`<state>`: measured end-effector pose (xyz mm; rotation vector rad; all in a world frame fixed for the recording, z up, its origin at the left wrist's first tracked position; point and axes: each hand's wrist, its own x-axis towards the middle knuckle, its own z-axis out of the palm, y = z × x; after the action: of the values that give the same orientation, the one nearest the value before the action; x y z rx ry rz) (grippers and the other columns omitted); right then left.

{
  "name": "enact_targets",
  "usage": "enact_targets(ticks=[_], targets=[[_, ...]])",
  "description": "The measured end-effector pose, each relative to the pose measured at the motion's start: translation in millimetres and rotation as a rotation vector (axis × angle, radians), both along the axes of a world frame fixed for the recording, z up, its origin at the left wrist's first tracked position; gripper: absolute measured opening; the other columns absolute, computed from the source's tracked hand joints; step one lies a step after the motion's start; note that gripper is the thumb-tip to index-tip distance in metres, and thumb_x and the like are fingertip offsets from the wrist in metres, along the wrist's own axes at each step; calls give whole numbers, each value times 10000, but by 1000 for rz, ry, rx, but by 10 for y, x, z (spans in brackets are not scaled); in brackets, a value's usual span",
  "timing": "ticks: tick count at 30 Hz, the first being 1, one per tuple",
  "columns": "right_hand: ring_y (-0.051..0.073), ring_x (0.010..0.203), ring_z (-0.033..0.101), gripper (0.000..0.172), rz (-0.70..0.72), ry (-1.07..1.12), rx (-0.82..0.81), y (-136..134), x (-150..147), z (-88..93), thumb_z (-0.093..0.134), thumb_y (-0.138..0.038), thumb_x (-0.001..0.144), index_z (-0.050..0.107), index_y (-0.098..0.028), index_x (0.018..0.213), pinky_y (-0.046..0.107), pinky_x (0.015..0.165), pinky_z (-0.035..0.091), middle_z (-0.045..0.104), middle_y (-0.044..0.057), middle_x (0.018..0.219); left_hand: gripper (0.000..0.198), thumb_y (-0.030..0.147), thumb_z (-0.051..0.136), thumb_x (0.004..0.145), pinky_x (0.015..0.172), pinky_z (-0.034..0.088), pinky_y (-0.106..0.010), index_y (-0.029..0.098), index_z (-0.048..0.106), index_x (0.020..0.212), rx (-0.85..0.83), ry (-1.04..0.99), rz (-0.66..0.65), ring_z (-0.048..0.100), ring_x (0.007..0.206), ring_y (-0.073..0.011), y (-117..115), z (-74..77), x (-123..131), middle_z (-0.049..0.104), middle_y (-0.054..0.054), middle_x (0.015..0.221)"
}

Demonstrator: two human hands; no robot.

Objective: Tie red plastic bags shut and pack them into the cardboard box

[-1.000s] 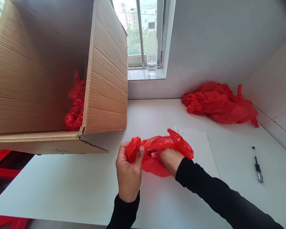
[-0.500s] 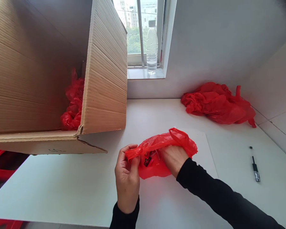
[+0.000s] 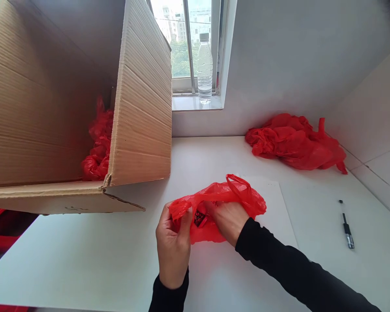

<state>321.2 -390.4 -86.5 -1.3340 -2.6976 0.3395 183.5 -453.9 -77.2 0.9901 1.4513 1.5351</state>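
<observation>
A thin red plastic bag (image 3: 208, 236) lies on the white table with its mouth held apart. My left hand (image 3: 173, 247) is closed on the left edge of the bag, the thumb on the near side. Inside the mouth is my right hand (image 3: 229, 221), its fingers hidden by the bag, so what they touch cannot be seen. A small dark-and-red packet (image 3: 199, 218) shows in the opening, just left of the right hand. Its print is too small to read.
On the left stands a large open cardboard box (image 3: 143, 130) with red plastic bags (image 3: 99, 145) inside. A crumpled red cloth bag (image 3: 295, 141) lies by the wall. A pen (image 3: 347, 229) rests uncapped at right. A water bottle (image 3: 204, 69) stands on the windowsill. Beneath the bag lies white paper (image 3: 274, 199).
My right hand has moved a little to the left inside the bag, and the dark packet has shifted and turned. My left hand keeps its hold. The whole view has tilted slightly.
</observation>
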Motion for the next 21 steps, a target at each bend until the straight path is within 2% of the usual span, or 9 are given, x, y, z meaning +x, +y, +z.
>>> enact_targets(ticks=[3,5,8,10,12,14,16,18,21], targets=[[229,648,651,229,116,-47,-45,-153,89,90,582,-64,781,667,-167,967,309,543,464,698,72,733,245,389,663,897,826,563,-291,281,647,1116,29,54,0,648,1046,-215,-5,39,6,678,-35,1128],[208,710,656,262,129,19,-25,-242,197,200,537,-76,847,661,-195,1045,294,571,494,698,59,810,333,397,630,916,914,541,-325,329,622,1242,37,144,18,604,1151,-231,-16,63,-4,641,-36,1237],[243,1099,602,398,-39,280,261,-263,395,327,479,-153,950,532,-242,1334,405,907,524,637,98,1182,444,384,557,956,944,522,-346,390,514,1398,97,321,24,555,1214,-239,-29,94,-19,574,-42,1326],[328,1260,489,527,-180,333,459,-196,523,327,553,-227,935,427,-214,1446,587,1083,374,547,145,1329,434,354,531,970,965,502,-358,395,514,1403,173,418,23,533,1231,-238,-30,132,-24,540,-52,1350],[338,1184,532,553,-230,279,479,-103,628,281,565,-261,932,409,-184,1457,685,1116,259,585,147,1253,370,327,524,976,1011,468,-377,376,587,1338,234,448,10,515,1253,-239,-24,207,-25,521,-57,1371],[251,976,612,351,-186,315,386,-25,699,237,463,-260,984,531,-219,1326,655,1129,267,655,71,1043,298,326,506,986,1071,413,-404,335,666,1236,280,406,-34,494,1287,-246,-14,323,-19,546,-62,1363],[222,960,620,273,-134,414,313,15,736,214,380,-297,1018,606,-278,1168,554,1079,390,670,34,1018,284,344,459,1005,1099,378,-421,278,715,1109,289,282,-99,492,1294,-247,2,459,4,635,-71,1255],[248,1097,601,287,-124,463,288,28,744,186,421,-406,1003,576,-305,1222,482,981,485,654,38,1176,361,367,392,1027,1080,386,-418,217,712,954,268,102,-148,580,1171,-231,25,573,45,720,-74,957],[274,1117,632,543,20,389,312,51,722,86,558,-523,920,437,-308,1403,554,1048,438,643,45,1263,433,445,347,1030,776,502,-318,183,618,816,197,-133,-203,599,624,-156,65,648,94,493,26,466]])
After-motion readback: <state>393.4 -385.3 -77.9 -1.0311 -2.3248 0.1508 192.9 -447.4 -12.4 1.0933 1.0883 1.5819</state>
